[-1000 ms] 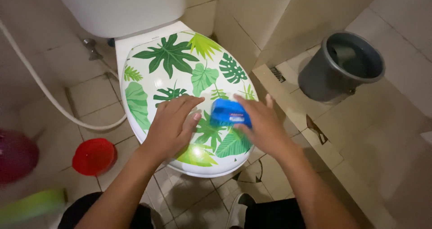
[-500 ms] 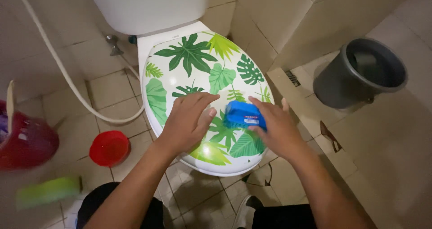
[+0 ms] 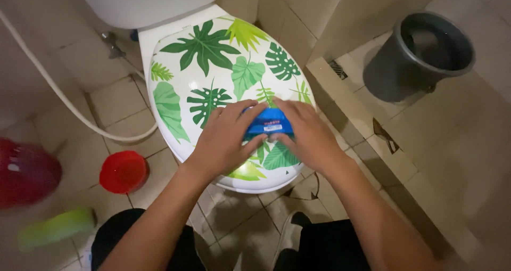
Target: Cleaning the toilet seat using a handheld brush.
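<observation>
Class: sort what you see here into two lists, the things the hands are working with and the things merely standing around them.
In hand:
left hand
right hand
blue packet, held between both hands
leaf-patterned toilet lid beneath them

Standing about:
grey bucket
small red bowl
red tub
white hose
green blurred object

Grey bucket [image 3: 426,52], red cup [image 3: 123,171] (floor), white hose [image 3: 64,103]

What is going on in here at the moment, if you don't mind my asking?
A person crouches over a closed toilet lid printed with green leaves. Both hands hold a small blue object on the lid: the left hand from one side, the right hand from the other. A grey bucket and a red cup stand on the tiled floor.
</observation>
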